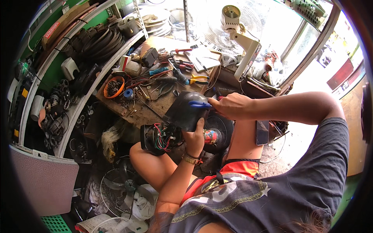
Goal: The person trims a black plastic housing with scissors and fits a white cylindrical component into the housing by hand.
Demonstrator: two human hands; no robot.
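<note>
Holding blk cover [185, 115] & blue tool [200, 104]; red lettered label [51, 30] nr shelf [75, 128]

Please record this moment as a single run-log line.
left hand: holding dark cover | right hand: holding blue tool at cover | near left hand: wired housing | bench: orange bowl

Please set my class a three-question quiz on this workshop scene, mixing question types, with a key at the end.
1. Multiple choice: which of the person's hands holds the blue tool?
a) left
b) right
c) neither

2. True or false: the bowl on the wooden table is white.

3. Short answer: what shows in the open side of the black housing above the person's left knee?

Key:
1. b, the right hand.
2. False; it is orange.
3. Coloured wires, red and green among them.
</note>
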